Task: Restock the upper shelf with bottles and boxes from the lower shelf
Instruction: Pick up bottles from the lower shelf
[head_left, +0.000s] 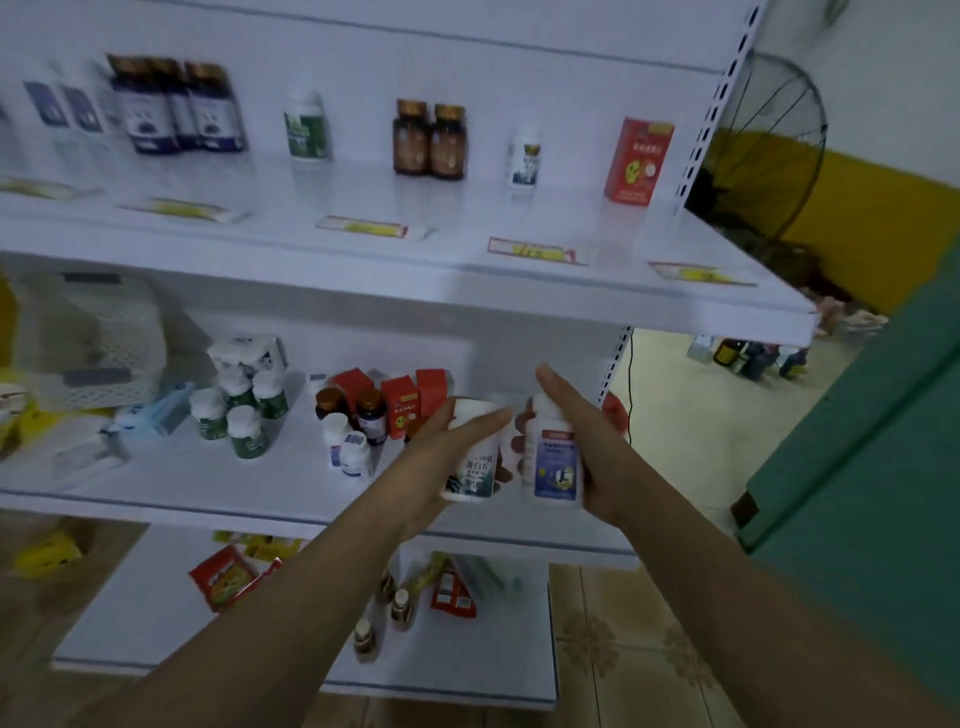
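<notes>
- The setting is a white shop shelving unit. Behind its right end stands a floor fan (769, 145) against a yellow and white wall, and a green panel (883, 415) fills the near right.
- The upper shelf (415, 270) carries, left to right, three dark blue-labelled bottles (176, 106), one green-labelled bottle (306, 127), two amber bottles (430, 140), one small white bottle (524, 156) and a red box (638, 161). Price tags lie along its front edge.
- The lower shelf (208, 499) holds a white perforated basket (104, 343) at the far left and a cluster of green-labelled bottles (239, 415). To the right are red boxes (410, 402), with amber and white bottles just beside them.
- My left hand (436, 441) is curled round a white bottle with a dark green label (475, 473), gripping its upper body. The bottle is tilted slightly.
- My right hand (597, 447) grips a white bottle with a blue label (553, 457). The thumb points up and the fingertips (519, 447) show round the bottle's left side. The bottle is close to upright.
- Both held bottles are in front of the lower shelf's right end, below the upper shelf's front edge. They sit just beside each other, and I cannot tell whether they touch.
- The bottom shelf (156, 649) holds a red packet (228, 577) and small brown bottles (400, 608).
</notes>
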